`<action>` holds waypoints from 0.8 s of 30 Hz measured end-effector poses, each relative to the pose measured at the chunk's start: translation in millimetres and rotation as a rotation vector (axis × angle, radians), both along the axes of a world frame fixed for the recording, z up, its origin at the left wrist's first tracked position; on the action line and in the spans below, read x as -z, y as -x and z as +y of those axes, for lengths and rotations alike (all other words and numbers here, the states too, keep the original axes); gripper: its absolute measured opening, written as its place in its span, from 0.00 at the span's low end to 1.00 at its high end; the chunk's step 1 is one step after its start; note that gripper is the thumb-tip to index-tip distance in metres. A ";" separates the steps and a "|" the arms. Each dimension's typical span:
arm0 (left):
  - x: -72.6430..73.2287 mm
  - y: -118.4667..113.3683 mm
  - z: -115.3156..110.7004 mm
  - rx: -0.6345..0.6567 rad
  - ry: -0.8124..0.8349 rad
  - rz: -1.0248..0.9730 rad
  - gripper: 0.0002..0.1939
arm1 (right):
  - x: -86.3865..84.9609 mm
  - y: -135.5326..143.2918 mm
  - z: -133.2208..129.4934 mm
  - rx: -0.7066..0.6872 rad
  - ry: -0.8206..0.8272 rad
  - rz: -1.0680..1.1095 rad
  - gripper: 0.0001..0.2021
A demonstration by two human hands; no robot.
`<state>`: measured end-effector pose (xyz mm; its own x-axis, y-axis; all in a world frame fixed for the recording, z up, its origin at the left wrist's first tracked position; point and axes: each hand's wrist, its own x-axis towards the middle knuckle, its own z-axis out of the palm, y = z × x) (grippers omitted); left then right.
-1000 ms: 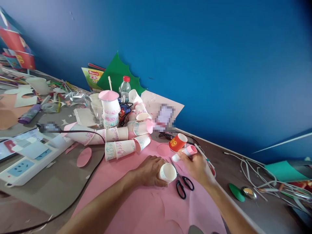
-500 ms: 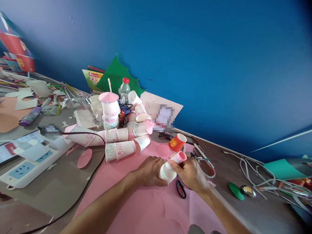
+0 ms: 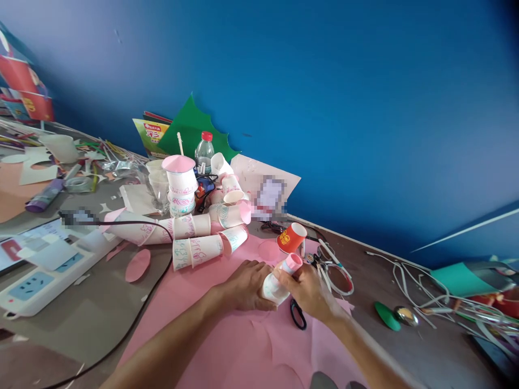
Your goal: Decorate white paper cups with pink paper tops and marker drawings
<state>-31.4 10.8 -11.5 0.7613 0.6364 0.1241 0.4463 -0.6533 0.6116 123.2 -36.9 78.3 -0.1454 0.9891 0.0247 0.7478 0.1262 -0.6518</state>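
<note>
While the left hand (image 3: 246, 285) grips the white cup (image 3: 274, 290), low in the middle of the frame, the right hand (image 3: 311, 292) grips the pink-ended roll (image 3: 292, 263) at the cup's upper right. The roll leans up and right; I can't tell if its bottom is inside.

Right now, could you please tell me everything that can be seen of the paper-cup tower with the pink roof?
The paper-cup tower stands upright: white cups, stacked, with pink and teal drawings. A plain pink cone, which looks like paper, covers the top cup and overhangs it. The tower's foot is hidden behind the lying cups. A pale stick shows behind the cone; I cannot tell if they touch. Nobody is touching the tower.
</note>
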 end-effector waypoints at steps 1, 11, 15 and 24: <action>-0.9 0.0 0.0 0.000 -0.007 0.006 0.22 | -2.7 -3.6 0.0 -0.036 0.026 0.007 0.18; -1.3 -1.7 -1.8 -0.014 0.014 0.001 0.23 | -22.2 -15.6 -0.2 -0.005 0.014 -0.312 0.18; -2.8 -0.2 -2.1 -0.009 0.013 0.022 0.25 | -24.5 -14.1 -0.2 -0.008 -0.132 -0.173 0.12; -3.5 2.5 -2.1 -0.012 0.030 -0.018 0.28 | -8.2 -56.8 -21.5 0.094 0.022 0.786 0.21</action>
